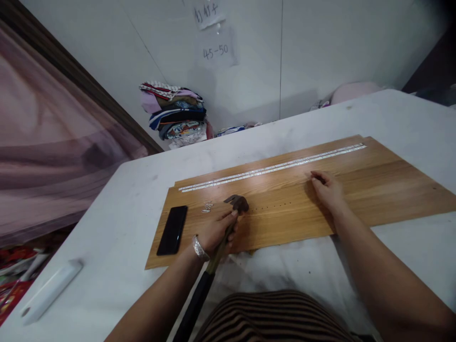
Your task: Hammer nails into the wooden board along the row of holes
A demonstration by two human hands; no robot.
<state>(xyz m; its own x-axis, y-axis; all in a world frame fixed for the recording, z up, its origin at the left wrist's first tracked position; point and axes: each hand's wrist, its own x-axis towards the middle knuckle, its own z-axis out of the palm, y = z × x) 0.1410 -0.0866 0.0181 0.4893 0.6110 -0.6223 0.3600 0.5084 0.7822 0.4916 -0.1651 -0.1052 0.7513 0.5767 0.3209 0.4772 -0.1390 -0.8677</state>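
Observation:
My left hand (218, 230), with a silver bracelet at the wrist, is wrapped round the handle of a claw hammer (239, 203) just below its head. The hammer's head is low over a wood-grain board (356, 185), and its black grip points back toward my body. Beside the head, a row of small dark dots (274, 205) runs to the right across the board. My right hand (327, 190) is over the board's right half, fingers curled and pinched together; whatever they may hold is too small to make out. Several loose nails (207, 206) lie left of the hammer.
Two thin silver strips (270, 168) run along the board's far side. A black phone (172, 230) lies at its left end. The board rests on a white-covered surface (124, 213), with a white elongated object (53, 292) at left. Folded clothes (178, 111) are stacked by the wall.

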